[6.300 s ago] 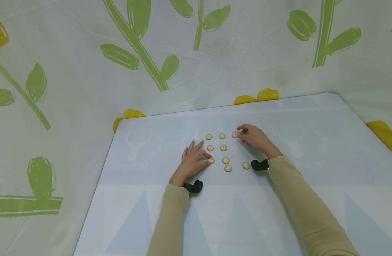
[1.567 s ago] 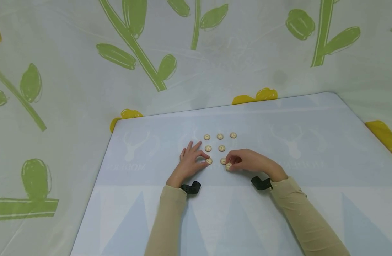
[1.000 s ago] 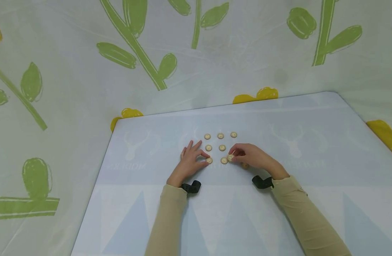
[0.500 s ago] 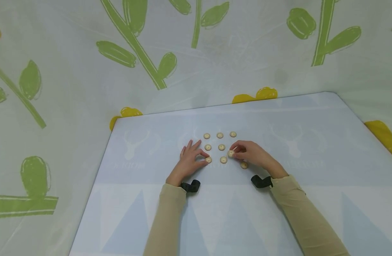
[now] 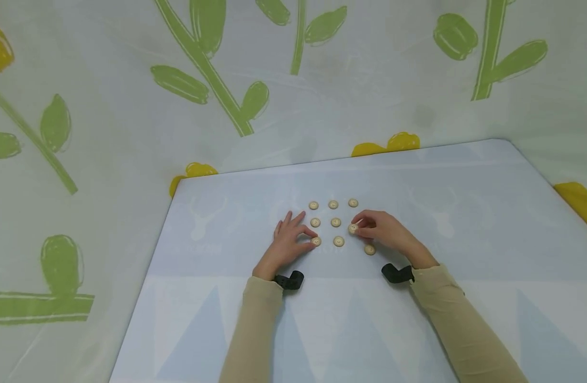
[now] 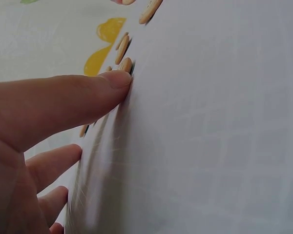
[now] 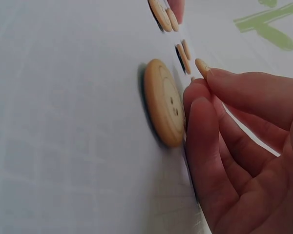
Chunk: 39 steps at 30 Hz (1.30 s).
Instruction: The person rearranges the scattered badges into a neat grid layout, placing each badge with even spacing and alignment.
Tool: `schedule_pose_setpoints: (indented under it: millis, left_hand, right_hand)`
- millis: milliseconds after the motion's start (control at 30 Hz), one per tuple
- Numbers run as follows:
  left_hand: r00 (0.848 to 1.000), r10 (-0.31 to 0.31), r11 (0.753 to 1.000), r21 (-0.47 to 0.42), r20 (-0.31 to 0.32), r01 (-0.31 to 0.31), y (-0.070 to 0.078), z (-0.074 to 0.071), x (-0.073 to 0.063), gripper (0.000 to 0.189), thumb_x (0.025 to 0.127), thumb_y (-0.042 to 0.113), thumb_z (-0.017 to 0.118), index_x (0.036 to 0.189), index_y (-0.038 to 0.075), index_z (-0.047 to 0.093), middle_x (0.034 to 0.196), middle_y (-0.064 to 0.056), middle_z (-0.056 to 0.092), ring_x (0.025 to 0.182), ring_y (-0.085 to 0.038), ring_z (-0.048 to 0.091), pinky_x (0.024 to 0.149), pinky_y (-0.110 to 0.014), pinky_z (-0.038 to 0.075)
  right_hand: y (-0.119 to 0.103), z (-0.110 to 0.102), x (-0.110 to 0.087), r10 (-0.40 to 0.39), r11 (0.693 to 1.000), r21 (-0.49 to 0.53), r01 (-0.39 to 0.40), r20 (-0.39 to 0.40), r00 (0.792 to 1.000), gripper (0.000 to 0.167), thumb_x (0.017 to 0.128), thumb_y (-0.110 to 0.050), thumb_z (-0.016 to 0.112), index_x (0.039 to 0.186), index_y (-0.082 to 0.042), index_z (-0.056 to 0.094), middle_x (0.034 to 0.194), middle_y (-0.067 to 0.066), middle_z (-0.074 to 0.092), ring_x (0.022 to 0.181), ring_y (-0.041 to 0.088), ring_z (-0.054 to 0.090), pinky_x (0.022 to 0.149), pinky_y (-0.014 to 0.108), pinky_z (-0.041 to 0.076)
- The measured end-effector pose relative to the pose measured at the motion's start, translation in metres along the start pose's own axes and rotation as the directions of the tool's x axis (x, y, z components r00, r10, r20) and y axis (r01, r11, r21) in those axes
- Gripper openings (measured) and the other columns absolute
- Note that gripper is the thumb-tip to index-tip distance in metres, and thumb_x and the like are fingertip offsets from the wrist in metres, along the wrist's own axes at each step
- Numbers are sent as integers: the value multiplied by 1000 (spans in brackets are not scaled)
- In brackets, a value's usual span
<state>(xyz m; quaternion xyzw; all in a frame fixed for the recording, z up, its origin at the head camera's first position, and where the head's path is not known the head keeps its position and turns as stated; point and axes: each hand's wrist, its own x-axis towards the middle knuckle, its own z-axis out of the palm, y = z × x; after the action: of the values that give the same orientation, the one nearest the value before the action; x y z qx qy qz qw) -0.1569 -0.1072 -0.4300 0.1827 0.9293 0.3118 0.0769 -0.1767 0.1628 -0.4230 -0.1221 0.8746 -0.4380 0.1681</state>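
Round pale wooden buttons lie in rows on the table. My left hand point(image 5: 287, 244) pinches the near-left button point(image 5: 316, 241) between thumb and index finger, its other fingers spread; in the left wrist view the thumb partly covers that button point(image 6: 125, 64). Thumb and fingertips of my right hand point(image 5: 388, 233) pinch another button point(image 5: 353, 229), right of the middle row. The right wrist view shows this button point(image 7: 202, 67) tilted at the fingertips, seemingly raised off the table. A loose button point(image 5: 370, 249) lies flat just below the right hand.
Three buttons form the far row, including a middle one point(image 5: 333, 204). Two more point(image 5: 336, 222) sit in the middle row, and one point(image 5: 338, 241) in the near row. The pale blue table point(image 5: 255, 202) meets a flowered cloth point(image 5: 121, 106) behind and left.
My right hand has left the far-right button, picked up the one below the near row and carried it up and right to beside the middle row. My left hand stays on its button.
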Motion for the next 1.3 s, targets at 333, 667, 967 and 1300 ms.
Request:
schedule_pose_setpoints:
  millis: [333,667,967,1300]
  left_hand:
    - [1000,-8,1000,25,-9,8,2,0,1,14,78,27,67,91,23,64,145,-3,24,135,-27,1,103,-49,-1]
    - [1000,-10,1000,20,-5,10,2,0,0,14,79,28,67,92,23,64,146,-3,23,135,-27,0,104,-48,-1]
    - [1000,-16,1000,23,9,16,2,-1,-1,15,79,30,67,92,24,64,146,-2,22,135,-26,0,104,-47,-2]
    - [1000,-26,1000,10,15,26,0,0,-1,14,80,31,65,92,26,62,146,1,21,135,-24,-2,104,-44,-4]
  right_hand:
    - [2,-6,3,20,1000,-11,-20,5,1000,19,85,-23,60,103,-16,59,88,4,59,68,20,52,64,32,43]
    - [10,-13,11,48,999,22,-49,45,998,23,84,-26,61,104,-16,60,81,6,59,66,21,52,61,31,44]
    - [16,-17,16,88,994,57,-90,43,995,28,83,-30,62,107,-16,59,81,6,61,68,22,54,62,31,45]
    - [13,-15,15,69,995,73,-69,-2,998,28,84,-28,61,107,-13,57,79,8,61,64,22,54,58,32,46]
